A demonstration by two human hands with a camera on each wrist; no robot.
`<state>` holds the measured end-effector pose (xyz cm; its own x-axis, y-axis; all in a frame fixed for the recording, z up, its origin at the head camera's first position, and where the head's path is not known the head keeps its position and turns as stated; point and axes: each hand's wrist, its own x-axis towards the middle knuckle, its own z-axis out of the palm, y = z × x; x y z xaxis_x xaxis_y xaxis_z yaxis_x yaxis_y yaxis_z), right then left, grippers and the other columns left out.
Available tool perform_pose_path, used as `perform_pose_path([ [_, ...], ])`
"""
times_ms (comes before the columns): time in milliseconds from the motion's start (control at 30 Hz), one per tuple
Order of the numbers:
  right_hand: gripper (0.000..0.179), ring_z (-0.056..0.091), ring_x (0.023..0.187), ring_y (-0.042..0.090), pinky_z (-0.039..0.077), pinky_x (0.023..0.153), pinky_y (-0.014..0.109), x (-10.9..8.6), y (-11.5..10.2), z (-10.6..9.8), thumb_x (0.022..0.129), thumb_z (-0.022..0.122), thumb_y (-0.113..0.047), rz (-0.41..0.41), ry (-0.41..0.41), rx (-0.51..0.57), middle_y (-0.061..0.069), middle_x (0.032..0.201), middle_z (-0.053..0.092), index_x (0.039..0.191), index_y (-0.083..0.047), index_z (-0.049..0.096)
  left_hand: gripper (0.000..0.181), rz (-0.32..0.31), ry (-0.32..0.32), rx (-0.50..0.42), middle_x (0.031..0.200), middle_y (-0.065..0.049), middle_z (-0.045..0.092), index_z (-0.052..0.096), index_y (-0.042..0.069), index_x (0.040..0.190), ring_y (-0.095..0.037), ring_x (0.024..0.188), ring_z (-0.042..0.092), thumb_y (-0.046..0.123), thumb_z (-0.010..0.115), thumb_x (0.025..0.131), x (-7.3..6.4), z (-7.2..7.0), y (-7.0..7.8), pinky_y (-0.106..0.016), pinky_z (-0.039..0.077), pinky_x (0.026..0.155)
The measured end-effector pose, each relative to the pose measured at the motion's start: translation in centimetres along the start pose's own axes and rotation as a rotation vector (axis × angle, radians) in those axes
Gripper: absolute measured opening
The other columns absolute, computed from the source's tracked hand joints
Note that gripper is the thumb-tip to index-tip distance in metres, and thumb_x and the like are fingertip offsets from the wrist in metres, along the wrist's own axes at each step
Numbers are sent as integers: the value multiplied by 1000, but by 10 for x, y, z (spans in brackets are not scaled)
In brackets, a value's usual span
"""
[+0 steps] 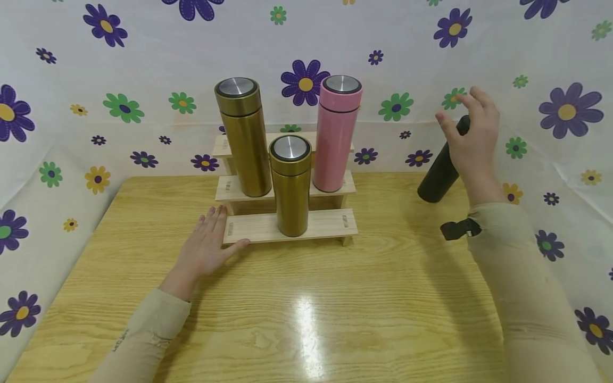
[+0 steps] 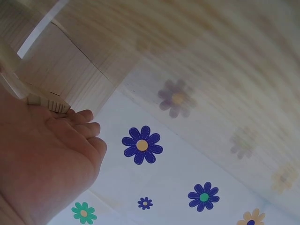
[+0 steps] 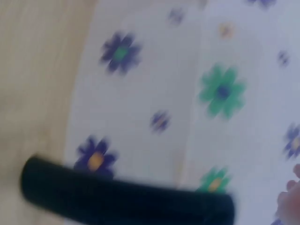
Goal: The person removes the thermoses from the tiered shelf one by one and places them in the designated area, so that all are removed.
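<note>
My left hand [image 1: 206, 244] rests at the left end of a three-step wooden rack [image 1: 330, 223], its thumb along the lowest step's front edge. In the left wrist view its fingers [image 2: 84, 129] lie beside the wood. A tall gold thermos [image 1: 246, 143] and a tall pink thermos [image 1: 337, 138] stand on the middle step. On the lowest step is a shorter gold thermos [image 1: 292, 186]. My right hand [image 1: 474, 133] is raised, thumb and fingers spread, overlapping a black thermos [image 1: 438, 175] on the table. Bare space separates its fingertips [image 3: 288, 201] from the thermos in the right wrist view.
The wooden table [image 1: 268, 308] spreads in front of the rack. A white cloth [image 1: 158, 64] with purple, green and orange flowers hangs behind the table and along both sides. A black strap [image 1: 460, 229] is around my right wrist.
</note>
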<state>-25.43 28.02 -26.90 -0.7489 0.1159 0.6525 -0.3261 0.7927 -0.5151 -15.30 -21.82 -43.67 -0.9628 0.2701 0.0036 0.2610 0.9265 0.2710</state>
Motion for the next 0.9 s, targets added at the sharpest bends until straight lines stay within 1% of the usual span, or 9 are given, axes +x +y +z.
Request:
perform_pose_path([
  [100,50,20,139,10,14,114,28,-2,-25,3,93,63,-35,-31,-41,46,1,151,34,137,-13,53,102,-2,0,-4,157,-21,4,4,-6,150,-36,144,1,71,35,90,0,1,0,-45,-1,117],
  [133,50,21,140,10,14,114,29,-3,-32,4,93,63,-34,-56,-52,56,1,151,35,137,-13,53,102,-1,-2,-5,157,-21,3,3,-6,150,-35,144,0,71,35,90,0,1,0,-45,-1,117],
  [233,48,23,139,13,17,114,31,-5,-51,8,92,65,-28,-158,-70,84,2,149,37,136,-13,54,103,-3,-8,-9,157,-20,2,2,-6,150,-35,144,-1,71,34,90,0,1,0,-44,-2,117],
  [333,46,28,138,18,22,112,34,-7,-65,12,92,66,-23,-273,-70,117,7,148,39,134,-9,55,103,-7,-15,-12,158,-20,1,0,-5,150,-34,144,-3,71,34,90,0,0,-1,-44,-3,117],
  [500,51,27,138,17,21,113,35,-8,-85,19,94,61,-35,-366,-101,133,9,149,38,137,-9,52,103,-14,-23,-12,158,-19,-1,-1,-5,150,-34,144,-4,72,33,90,0,0,0,-44,-5,116],
  [600,54,25,139,14,19,113,33,-7,-95,23,94,59,-41,-378,-120,135,7,149,37,138,-10,51,102,-13,-23,-7,158,-19,-2,0,-5,150,-35,144,-3,71,32,90,0,0,0,-44,-5,116],
  [667,55,25,139,12,19,113,31,-6,-102,27,94,58,-43,-380,-126,127,6,149,37,139,-11,51,102,-11,-20,-4,158,-19,-1,0,-6,150,-35,144,-2,71,33,90,0,0,0,-44,-4,117],
  [800,56,22,139,6,19,113,28,-3,-115,34,94,58,-42,-354,-163,126,2,152,34,142,-15,48,102,-11,-17,-8,157,-20,0,0,-5,150,-35,144,-2,71,34,90,0,0,0,-44,-4,117],
  [900,55,20,140,3,20,113,28,-1,-125,40,94,59,-38,-352,-199,137,0,153,31,143,-16,46,102,-11,-17,-15,157,-20,0,1,-5,150,-35,144,-3,71,34,90,0,0,0,-45,-3,117],
])
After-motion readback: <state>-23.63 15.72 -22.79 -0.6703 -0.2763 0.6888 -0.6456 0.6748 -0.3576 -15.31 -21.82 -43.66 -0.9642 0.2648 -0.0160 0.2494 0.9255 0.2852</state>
